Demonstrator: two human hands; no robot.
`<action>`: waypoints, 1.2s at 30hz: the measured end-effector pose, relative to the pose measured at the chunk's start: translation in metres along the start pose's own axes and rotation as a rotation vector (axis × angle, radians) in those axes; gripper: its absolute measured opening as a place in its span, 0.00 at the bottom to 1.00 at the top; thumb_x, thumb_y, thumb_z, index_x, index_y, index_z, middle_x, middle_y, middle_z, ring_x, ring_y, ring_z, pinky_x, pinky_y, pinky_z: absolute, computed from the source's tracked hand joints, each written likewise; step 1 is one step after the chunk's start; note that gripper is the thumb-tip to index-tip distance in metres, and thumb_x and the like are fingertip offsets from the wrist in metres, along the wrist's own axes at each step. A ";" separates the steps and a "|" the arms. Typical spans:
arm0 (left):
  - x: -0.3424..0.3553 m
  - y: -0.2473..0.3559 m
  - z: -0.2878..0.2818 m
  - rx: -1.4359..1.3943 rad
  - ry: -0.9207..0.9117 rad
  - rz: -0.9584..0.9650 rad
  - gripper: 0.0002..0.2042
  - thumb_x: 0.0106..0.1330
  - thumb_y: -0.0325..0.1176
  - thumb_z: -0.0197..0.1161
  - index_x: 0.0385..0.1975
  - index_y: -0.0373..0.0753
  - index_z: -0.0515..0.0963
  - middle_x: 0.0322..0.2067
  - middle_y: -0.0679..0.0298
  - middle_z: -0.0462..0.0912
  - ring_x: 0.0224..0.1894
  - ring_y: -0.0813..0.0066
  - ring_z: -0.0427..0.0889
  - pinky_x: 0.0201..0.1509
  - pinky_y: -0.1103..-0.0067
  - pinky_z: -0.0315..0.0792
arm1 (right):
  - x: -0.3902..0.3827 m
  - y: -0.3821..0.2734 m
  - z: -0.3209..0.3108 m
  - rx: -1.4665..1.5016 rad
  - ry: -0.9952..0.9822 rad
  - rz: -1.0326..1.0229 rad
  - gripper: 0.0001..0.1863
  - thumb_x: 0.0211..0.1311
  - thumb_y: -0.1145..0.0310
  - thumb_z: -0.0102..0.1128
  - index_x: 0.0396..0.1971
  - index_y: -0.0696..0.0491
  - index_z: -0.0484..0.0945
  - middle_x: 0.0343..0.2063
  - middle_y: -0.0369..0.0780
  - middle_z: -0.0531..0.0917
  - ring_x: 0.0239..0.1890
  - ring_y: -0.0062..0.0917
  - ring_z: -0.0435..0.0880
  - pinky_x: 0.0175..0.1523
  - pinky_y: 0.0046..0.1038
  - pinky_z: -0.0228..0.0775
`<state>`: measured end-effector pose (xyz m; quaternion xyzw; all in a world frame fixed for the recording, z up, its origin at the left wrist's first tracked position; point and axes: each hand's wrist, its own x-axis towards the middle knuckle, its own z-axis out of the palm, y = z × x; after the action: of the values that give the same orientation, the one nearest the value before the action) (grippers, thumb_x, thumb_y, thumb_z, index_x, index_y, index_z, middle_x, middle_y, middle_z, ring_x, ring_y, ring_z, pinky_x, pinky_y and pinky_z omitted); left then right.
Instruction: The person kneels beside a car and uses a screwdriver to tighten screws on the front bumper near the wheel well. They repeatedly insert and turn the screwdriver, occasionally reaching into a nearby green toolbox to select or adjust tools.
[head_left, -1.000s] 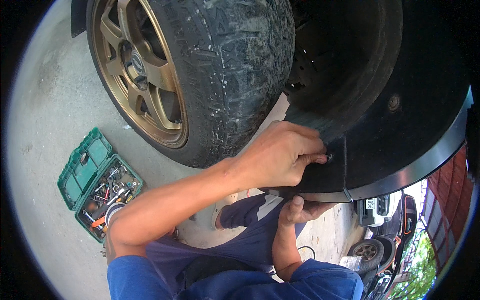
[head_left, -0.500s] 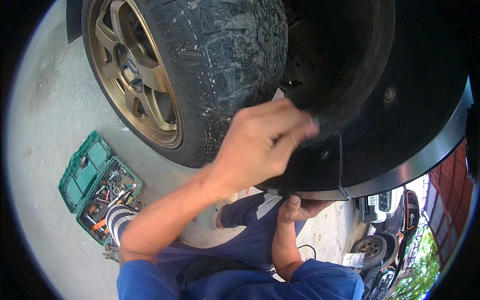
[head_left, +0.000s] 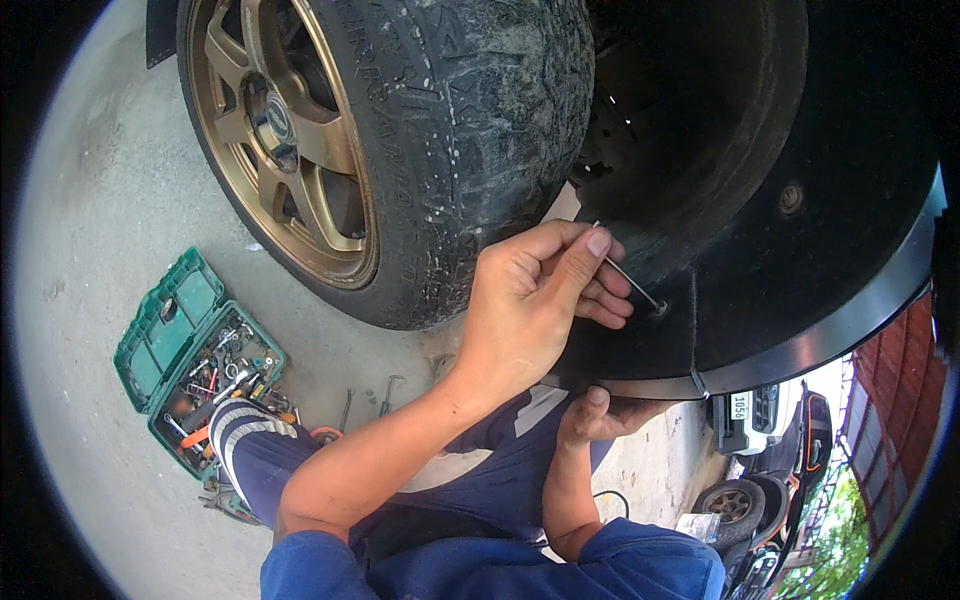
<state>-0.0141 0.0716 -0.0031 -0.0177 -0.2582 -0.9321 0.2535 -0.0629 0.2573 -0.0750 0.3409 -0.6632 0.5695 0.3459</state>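
Observation:
My left hand [head_left: 540, 295] reaches across in front of the tire and pinches a thin metal rod [head_left: 630, 277] that looks like a hex key. The rod's far tip meets a small round fastener [head_left: 659, 309] in the black wheel-arch liner [head_left: 745, 290]. Lower down, my right hand [head_left: 592, 415] grips the edge of the dark fender trim [head_left: 650, 387]. Its thumb lies against the trim and its other fingers are partly hidden behind it. A second round fastener [head_left: 790, 199] sits higher on the liner.
A large tire [head_left: 480, 130] with a bronze wheel [head_left: 270, 130] fills the upper left. An open green toolbox [head_left: 165, 340] full of tools lies on the concrete floor [head_left: 100, 230], with loose hand tools [head_left: 390, 393] nearby. Parked vehicles [head_left: 750, 425] stand at the lower right.
The left hand, blurred before, has rolled over so its thumb and the rod show, the rod meeting the fastener. The view has shifted slightly; the right hand keeps its grip.

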 end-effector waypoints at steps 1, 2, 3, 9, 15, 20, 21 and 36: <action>0.000 -0.001 0.001 -0.008 -0.022 0.019 0.15 0.78 0.35 0.56 0.41 0.26 0.79 0.28 0.55 0.83 0.29 0.71 0.87 0.35 0.78 0.85 | 0.000 0.000 0.000 -0.003 0.002 -0.006 0.59 0.57 0.53 0.74 0.77 0.58 0.42 0.71 0.50 0.58 0.72 0.40 0.61 0.76 0.45 0.53; 0.000 -0.002 0.001 -0.012 -0.009 -0.002 0.15 0.78 0.35 0.56 0.41 0.26 0.79 0.28 0.55 0.83 0.29 0.71 0.87 0.35 0.78 0.85 | 0.000 0.000 0.000 -0.023 0.012 -0.017 0.58 0.57 0.53 0.73 0.77 0.58 0.42 0.71 0.50 0.58 0.72 0.40 0.61 0.76 0.45 0.53; 0.001 -0.003 0.001 -0.013 -0.010 -0.003 0.15 0.78 0.35 0.56 0.41 0.26 0.79 0.28 0.55 0.83 0.29 0.71 0.87 0.35 0.78 0.85 | 0.000 0.000 0.000 -0.004 0.000 -0.015 0.58 0.57 0.54 0.73 0.77 0.57 0.42 0.71 0.50 0.58 0.72 0.39 0.61 0.76 0.44 0.53; 0.000 -0.002 0.001 -0.050 0.016 -0.071 0.14 0.78 0.35 0.57 0.40 0.26 0.79 0.29 0.54 0.85 0.30 0.69 0.88 0.35 0.77 0.85 | 0.000 -0.001 0.001 0.044 -0.010 0.000 0.57 0.57 0.56 0.74 0.77 0.57 0.43 0.71 0.49 0.58 0.72 0.38 0.61 0.76 0.44 0.53; 0.012 0.029 -0.014 0.335 -0.249 -0.141 0.13 0.78 0.33 0.56 0.39 0.26 0.79 0.29 0.53 0.86 0.30 0.69 0.88 0.35 0.77 0.84 | -0.001 0.000 -0.001 0.047 -0.019 -0.002 0.57 0.57 0.58 0.73 0.77 0.56 0.42 0.72 0.49 0.58 0.72 0.38 0.61 0.76 0.44 0.52; 0.026 0.054 -0.012 0.686 -0.377 -0.143 0.12 0.76 0.30 0.56 0.36 0.25 0.80 0.27 0.55 0.86 0.29 0.72 0.87 0.34 0.77 0.82 | -0.003 0.000 -0.001 0.024 0.007 -0.007 0.57 0.56 0.59 0.72 0.77 0.56 0.41 0.72 0.49 0.57 0.72 0.38 0.61 0.76 0.44 0.52; 0.028 0.057 -0.012 0.677 -0.397 -0.168 0.12 0.76 0.29 0.56 0.36 0.26 0.80 0.26 0.55 0.85 0.29 0.72 0.87 0.34 0.77 0.82 | -0.002 0.000 0.000 0.042 0.005 0.000 0.57 0.56 0.59 0.72 0.77 0.57 0.41 0.72 0.49 0.57 0.72 0.38 0.61 0.76 0.44 0.52; 0.022 0.040 -0.037 1.210 -0.439 0.684 0.09 0.53 0.21 0.64 0.35 0.33 0.81 0.29 0.53 0.83 0.34 0.56 0.87 0.37 0.66 0.81 | -0.003 0.000 -0.001 0.100 0.024 0.020 0.58 0.53 0.63 0.74 0.77 0.58 0.42 0.72 0.50 0.58 0.72 0.39 0.63 0.76 0.42 0.56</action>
<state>-0.0101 0.0137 -0.0127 -0.1406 -0.7532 -0.4698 0.4385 -0.0610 0.2582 -0.0774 0.3442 -0.6332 0.6092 0.3308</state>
